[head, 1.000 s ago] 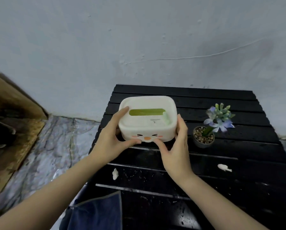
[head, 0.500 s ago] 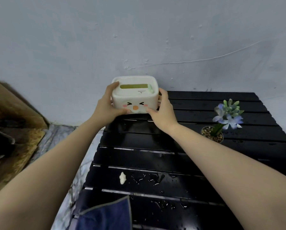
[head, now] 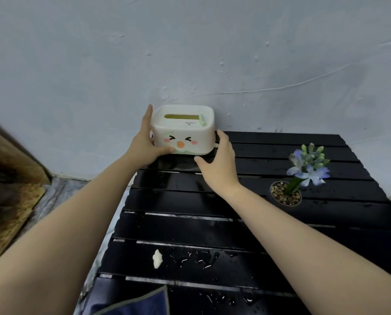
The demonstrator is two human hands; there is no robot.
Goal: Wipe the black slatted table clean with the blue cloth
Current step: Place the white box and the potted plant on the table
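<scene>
Fingers of left hand grip one tissue box; right hand spread beside it, one cloth nearby.

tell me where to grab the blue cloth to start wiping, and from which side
Judging from the little that shows: the blue cloth lies flat at the near left edge of the black slatted table, one grey-hemmed corner pointing inward. Come down from above with the nearer left hand, grip just behind that corner.
</scene>
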